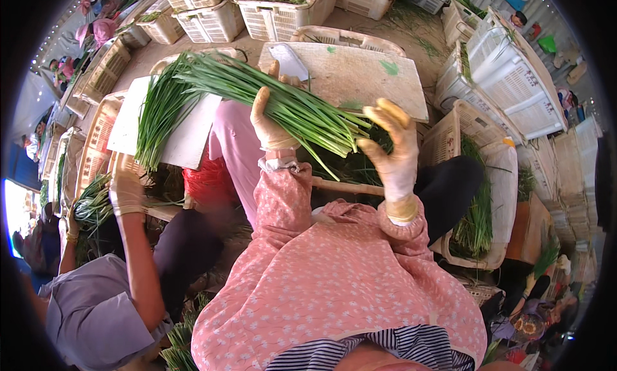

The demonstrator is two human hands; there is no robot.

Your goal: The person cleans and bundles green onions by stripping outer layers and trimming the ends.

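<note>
My left hand (275, 125), in a pale glove with yellowed fingertips, holds a long bundle of green garlic chives (270, 91). The leafy ends point up and left, and the pale cut ends reach toward my right hand (396, 144). That gloved hand is raised beside the stem ends, thumb and fingers apart, with nothing seen in it. Behind the bundle lies a worn pale board (352, 72) with a white flat object (288, 60) on it. Another pile of chives (164, 115) rests on a white board (123, 127) to the left.
A co-worker in grey (101, 308) sits close on my left, gloved hands at a bunch of chives (94, 202). On my right, a plastic crate (455, 125) holds chives (475, 202). Stacked white crates (516, 77) stand farther right, and more crates (270, 19) ahead. Red twine (207, 183) hangs near my left knee.
</note>
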